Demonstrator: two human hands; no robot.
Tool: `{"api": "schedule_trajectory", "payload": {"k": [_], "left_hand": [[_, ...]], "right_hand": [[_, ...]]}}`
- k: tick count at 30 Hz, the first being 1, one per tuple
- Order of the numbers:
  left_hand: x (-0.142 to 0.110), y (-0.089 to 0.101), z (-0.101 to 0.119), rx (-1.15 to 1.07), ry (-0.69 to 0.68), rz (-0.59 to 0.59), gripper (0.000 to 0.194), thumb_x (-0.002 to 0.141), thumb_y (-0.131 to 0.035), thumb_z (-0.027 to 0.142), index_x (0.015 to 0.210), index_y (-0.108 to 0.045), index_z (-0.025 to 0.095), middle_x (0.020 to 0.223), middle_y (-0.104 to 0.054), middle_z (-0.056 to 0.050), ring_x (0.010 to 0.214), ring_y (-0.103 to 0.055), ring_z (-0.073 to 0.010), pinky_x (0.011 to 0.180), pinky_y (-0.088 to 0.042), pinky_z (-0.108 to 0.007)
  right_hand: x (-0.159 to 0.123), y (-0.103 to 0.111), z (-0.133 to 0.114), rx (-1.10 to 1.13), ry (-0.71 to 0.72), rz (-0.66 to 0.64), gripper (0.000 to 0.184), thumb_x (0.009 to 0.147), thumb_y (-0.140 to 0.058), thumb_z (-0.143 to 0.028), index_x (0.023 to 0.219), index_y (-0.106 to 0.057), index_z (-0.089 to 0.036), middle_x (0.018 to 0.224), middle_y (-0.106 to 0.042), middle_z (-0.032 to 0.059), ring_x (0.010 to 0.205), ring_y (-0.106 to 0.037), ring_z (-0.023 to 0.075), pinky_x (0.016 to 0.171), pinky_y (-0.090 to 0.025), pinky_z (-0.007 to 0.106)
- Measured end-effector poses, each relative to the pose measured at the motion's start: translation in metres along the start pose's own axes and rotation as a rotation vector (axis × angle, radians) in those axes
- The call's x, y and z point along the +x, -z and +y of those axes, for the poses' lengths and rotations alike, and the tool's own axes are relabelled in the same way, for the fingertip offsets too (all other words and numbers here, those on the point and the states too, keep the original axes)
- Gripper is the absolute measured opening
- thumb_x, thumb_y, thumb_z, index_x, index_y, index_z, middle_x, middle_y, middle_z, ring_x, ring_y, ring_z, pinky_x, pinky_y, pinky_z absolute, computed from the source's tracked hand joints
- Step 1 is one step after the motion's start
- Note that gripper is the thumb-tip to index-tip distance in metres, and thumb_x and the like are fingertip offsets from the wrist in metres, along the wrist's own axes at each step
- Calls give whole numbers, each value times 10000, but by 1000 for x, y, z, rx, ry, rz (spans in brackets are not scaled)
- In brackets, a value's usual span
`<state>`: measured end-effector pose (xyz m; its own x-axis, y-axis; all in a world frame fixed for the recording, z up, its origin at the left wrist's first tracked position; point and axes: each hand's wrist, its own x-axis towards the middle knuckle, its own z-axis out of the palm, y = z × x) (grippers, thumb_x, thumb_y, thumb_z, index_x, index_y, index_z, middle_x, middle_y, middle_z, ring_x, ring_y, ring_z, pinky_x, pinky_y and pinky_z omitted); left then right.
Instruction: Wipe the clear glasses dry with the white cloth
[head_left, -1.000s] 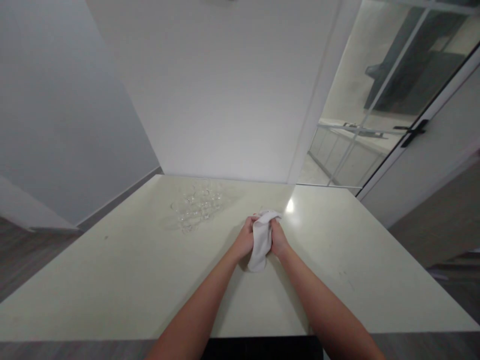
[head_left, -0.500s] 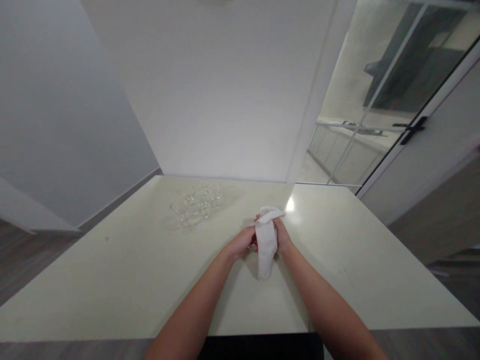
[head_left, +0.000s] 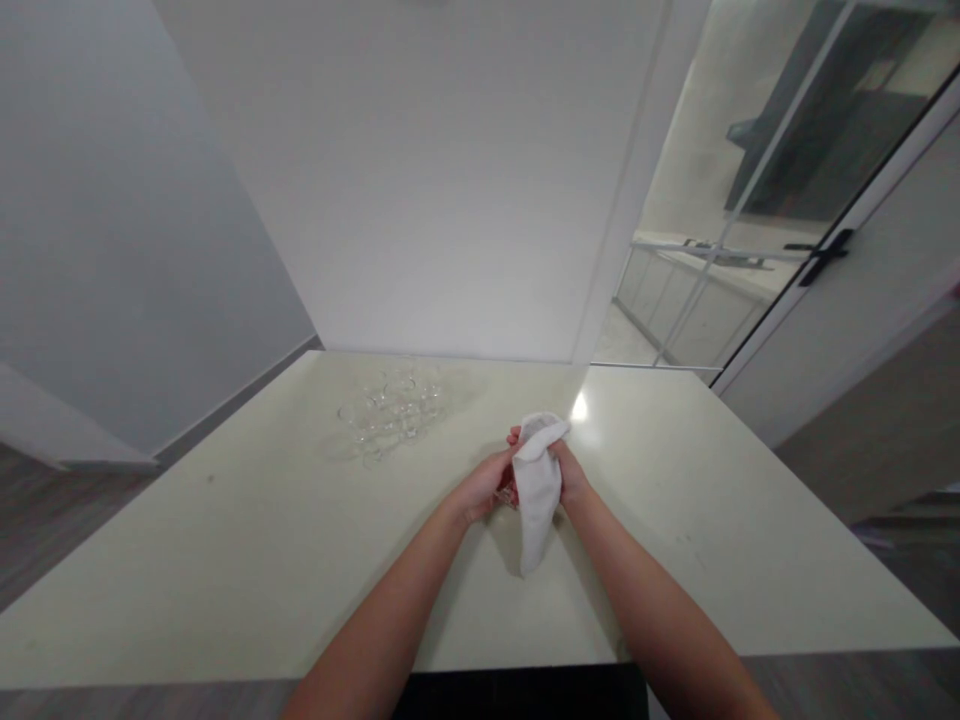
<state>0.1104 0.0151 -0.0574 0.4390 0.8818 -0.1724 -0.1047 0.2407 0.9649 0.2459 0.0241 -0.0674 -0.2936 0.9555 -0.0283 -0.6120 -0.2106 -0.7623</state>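
A white cloth (head_left: pixel 537 490) drapes between my two hands above the table, its lower end hanging down toward me. My right hand (head_left: pixel 571 478) is closed on the cloth from the right, most of its fingers hidden under the folds. On the other side, my left hand (head_left: pixel 487 484) is curled around a clear glass (head_left: pixel 507 494), which shows only in part below the fingers. The cloth covers the rest of that glass, so its shape is hard to make out. Some fingertips of the left hand show beyond the cloth.
A group of several clear glasses (head_left: pixel 397 408) stands close together at the back left of the pale, glossy table (head_left: pixel 262 560). A white panel (head_left: pixel 450 200) rises behind the table's far edge. To the right is a glazed door with a black handle (head_left: pixel 826 257).
The cloth has shifted slightly to the right, and its hanging end now reaches lower and is more pointed. Both hands stay in nearly the same place.
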Motion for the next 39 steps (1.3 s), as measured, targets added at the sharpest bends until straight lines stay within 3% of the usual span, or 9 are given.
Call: {"api": "schedule_trajectory", "payload": {"k": [6,10,13,16,20,24,26,31,39], "left_hand": [[-1,2,-6,664,-359,282,240,786,-614,423,852,-603,192,704,-604,-16,629,-528,-162,607,-360,-256],[-3,0,-5,949,-319,317,240,899,-470,403,955,-592,204,770,-640,-38,681,-573,-184,623,-373,-266],[-5,0,0,1170,-273,369,263,921,-448,369,1102,-569,222,905,-675,-62,822,-623,-202,716,-414,-279],[-5,0,4,1273,-272,379,292,893,-490,327,1155,-556,216,1059,-668,-101,961,-622,-231,815,-427,-309],[-2,-3,2,881,-242,194,289,888,-462,392,984,-607,160,896,-673,-96,814,-631,-216,748,-459,-313],[2,-4,-3,264,-45,-137,575,868,-327,648,704,-559,147,575,-555,-29,508,-526,-142,571,-454,-282],[4,-1,-5,250,-55,-123,574,852,-345,656,691,-559,148,556,-546,-22,505,-517,-137,563,-446,-272],[6,0,-7,629,-297,254,313,828,-516,442,994,-596,189,861,-665,-45,764,-593,-175,715,-457,-281],[5,-2,-8,183,-40,-97,557,857,-358,657,820,-573,145,508,-459,30,430,-445,-117,509,-443,-267]], "right_hand": [[7,0,0,-85,70,56,498,734,-633,-562,1001,-678,-144,906,-732,109,895,-690,243,797,-556,352],[15,2,4,-121,84,246,569,738,-536,-705,896,-642,-169,803,-723,81,861,-692,239,733,-561,337],[18,7,7,-223,182,469,467,687,-661,-606,882,-602,-187,752,-708,33,753,-685,207,638,-546,285],[19,9,7,-235,217,498,428,622,-755,-462,915,-591,-197,761,-703,-1,663,-656,165,581,-526,250],[13,12,3,-145,191,424,422,563,-781,-438,854,-595,-195,674,-678,-16,552,-607,140,502,-492,231],[5,18,0,-128,-108,238,525,603,-636,-687,724,-587,-179,531,-624,42,477,-586,194,420,-458,293],[5,16,-1,-161,-66,247,525,612,-635,-680,748,-583,-177,545,-627,39,492,-598,199,440,-471,302],[15,1,0,-247,313,512,433,574,-774,-368,916,-571,-195,724,-673,-25,591,-614,125,554,-507,231],[5,8,-1,-165,31,251,452,602,-678,-585,774,-565,-182,572,-613,8,489,-565,158,449,-464,270]]}}
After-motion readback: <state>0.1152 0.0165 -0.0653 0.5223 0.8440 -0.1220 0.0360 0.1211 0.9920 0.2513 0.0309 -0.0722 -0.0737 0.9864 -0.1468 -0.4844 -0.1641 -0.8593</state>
